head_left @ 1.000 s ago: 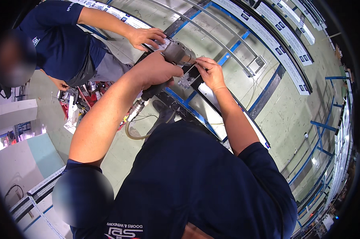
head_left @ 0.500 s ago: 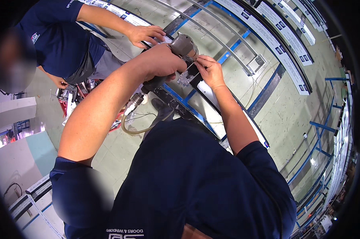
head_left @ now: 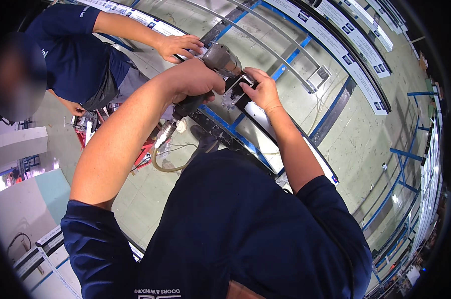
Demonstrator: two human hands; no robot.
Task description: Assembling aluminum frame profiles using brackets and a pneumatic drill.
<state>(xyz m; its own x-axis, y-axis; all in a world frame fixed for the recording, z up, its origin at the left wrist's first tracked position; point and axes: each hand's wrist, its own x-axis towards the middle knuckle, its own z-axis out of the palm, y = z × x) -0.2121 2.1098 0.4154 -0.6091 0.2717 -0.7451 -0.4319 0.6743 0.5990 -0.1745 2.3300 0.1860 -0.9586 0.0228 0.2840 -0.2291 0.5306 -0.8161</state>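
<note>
Near the top centre of the frame, the person's left hand [head_left: 193, 79] is wrapped tight round the handle of a grey air-powered driver [head_left: 218, 65]. Its nose points down and to the right, into a small metal bracket [head_left: 234, 94] lying on a dark frame rail [head_left: 220, 130]. The hold looks firm, wrist braced over the tool, probably so the bit stays square to the part.

The right hand [head_left: 262, 92] sits just right of the tool's nose, fingers pinched on the bracket's edge, which should keep it from spinning or sliding under the driver. Whether a screw sits under the tip I cannot tell; the tool hides it.

A pale hose [head_left: 161, 162] loops down from the handle's base toward the middle left, hanging slack so it does not drag on the tool.

At the upper left a co-worker in a dark blue shirt lays a hand [head_left: 178, 46] flat on the same long frame, just beyond the driver, seemingly steadying it. Long white and blue profiles [head_left: 335, 47] lie in rows across the upper right.
</note>
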